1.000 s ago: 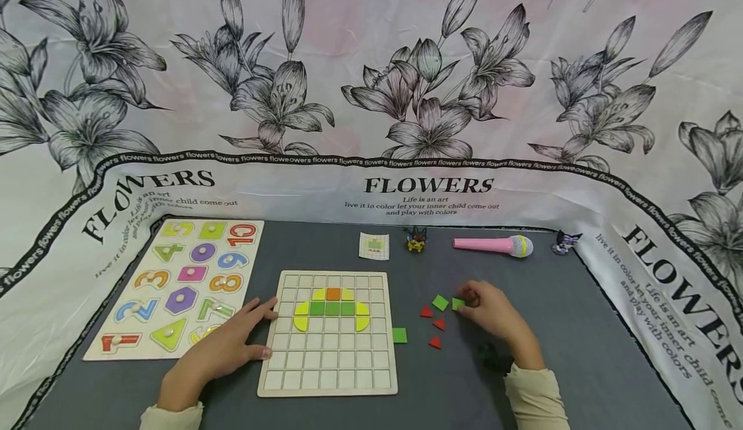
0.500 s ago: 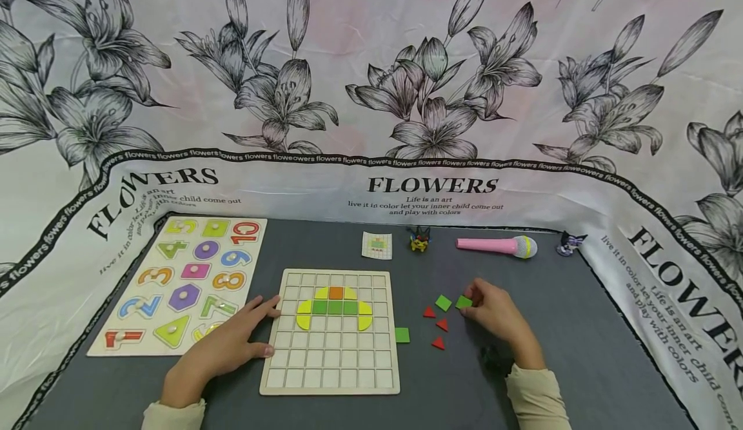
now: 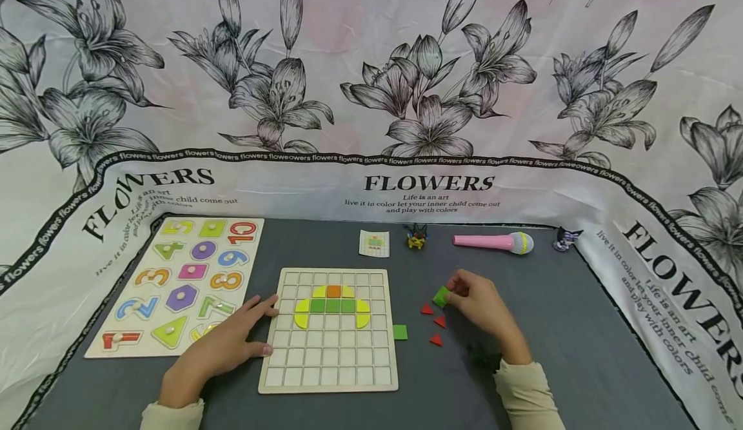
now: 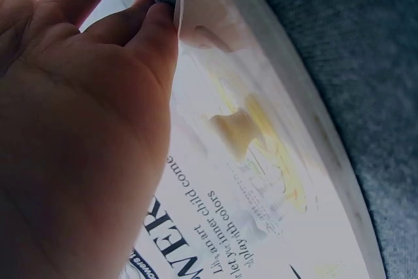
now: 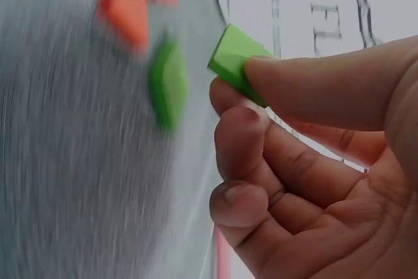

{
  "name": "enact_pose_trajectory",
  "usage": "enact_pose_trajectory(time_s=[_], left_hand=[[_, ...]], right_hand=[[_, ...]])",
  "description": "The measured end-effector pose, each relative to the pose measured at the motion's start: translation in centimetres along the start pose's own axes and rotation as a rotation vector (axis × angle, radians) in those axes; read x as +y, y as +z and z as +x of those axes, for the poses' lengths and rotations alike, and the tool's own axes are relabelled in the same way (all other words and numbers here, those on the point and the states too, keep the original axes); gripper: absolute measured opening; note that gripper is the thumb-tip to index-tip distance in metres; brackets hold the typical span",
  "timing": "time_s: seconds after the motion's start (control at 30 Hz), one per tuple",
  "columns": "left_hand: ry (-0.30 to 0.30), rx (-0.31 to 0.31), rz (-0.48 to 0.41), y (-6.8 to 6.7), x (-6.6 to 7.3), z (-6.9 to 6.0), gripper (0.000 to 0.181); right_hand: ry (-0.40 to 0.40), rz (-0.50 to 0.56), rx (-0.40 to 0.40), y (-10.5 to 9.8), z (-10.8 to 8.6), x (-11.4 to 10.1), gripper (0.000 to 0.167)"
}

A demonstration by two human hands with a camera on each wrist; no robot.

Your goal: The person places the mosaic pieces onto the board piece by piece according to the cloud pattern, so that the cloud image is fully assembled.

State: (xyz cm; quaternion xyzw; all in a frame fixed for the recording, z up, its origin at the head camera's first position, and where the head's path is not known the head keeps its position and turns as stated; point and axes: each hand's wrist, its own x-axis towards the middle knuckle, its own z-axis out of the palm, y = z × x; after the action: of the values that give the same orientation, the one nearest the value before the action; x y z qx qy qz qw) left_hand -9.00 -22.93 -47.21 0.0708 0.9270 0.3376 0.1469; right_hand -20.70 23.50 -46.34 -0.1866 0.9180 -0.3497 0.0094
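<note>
The left hand (image 3: pixel 223 340) lies with fingers extended and spread, fingertips and thumb at the 9 o'clock edge of a pale wooden square grid board (image 3: pixel 327 359) on the dark grey bench (image 3: pixel 592 359); it grips nothing. Toward 12 o'clock on that board sits an arch of flat yellow, green and orange pieces (image 3: pixel 333 306).

At about 2:30 from the board's centre, the right hand (image 3: pixel 482 298) pinches a green square tile (image 5: pixel 235 60) between thumb and index finger, its other fingers curled. A second green tile (image 5: pixel 170 86), blurred, lies below on the bench.

Three small red triangular pieces (image 3: pixel 440 322) lie at 3 o'clock, and another green square piece (image 3: pixel 400 332) is right by the board's 3 o'clock edge. At 10 o'clock, partly covered by the left hand, lies a white number-and-shape puzzle board (image 3: pixel 217 267).
</note>
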Motion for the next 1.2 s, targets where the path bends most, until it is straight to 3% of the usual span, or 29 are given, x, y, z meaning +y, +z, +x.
enact_pose_trajectory(time_s=[0.3, 0.53, 0.67, 0.87, 1.2], left_hand=[[0.024, 0.010, -0.007, -0.1, 0.3, -0.1, 0.074], [-0.002, 0.001, -0.005, -0.1, 0.3, 0.0, 0.073], [0.005, 0.010, -0.004, 0.0, 0.1, 0.0, 0.073], [0.013, 0.013, -0.004, 0.2, 0.1, 0.0, 0.076], [0.019, 0.017, -0.004, 0.1, 0.2, 0.0, 0.073]], right_hand=[[-0.152, 0.054, -0.127, 4.3, 1.5, -5.4, 0.007], [-0.319, 0.089, -0.230, 7.4, 2.3, -9.0, 0.007], [-0.382, 0.077, -0.270, 8.5, 3.0, -10.0, 0.010], [-0.411, 0.022, -0.335, 9.7, 3.2, -10.5, 0.009], [-0.492, -0.091, -0.314, 10.8, 3.2, -10.9, 0.010]])
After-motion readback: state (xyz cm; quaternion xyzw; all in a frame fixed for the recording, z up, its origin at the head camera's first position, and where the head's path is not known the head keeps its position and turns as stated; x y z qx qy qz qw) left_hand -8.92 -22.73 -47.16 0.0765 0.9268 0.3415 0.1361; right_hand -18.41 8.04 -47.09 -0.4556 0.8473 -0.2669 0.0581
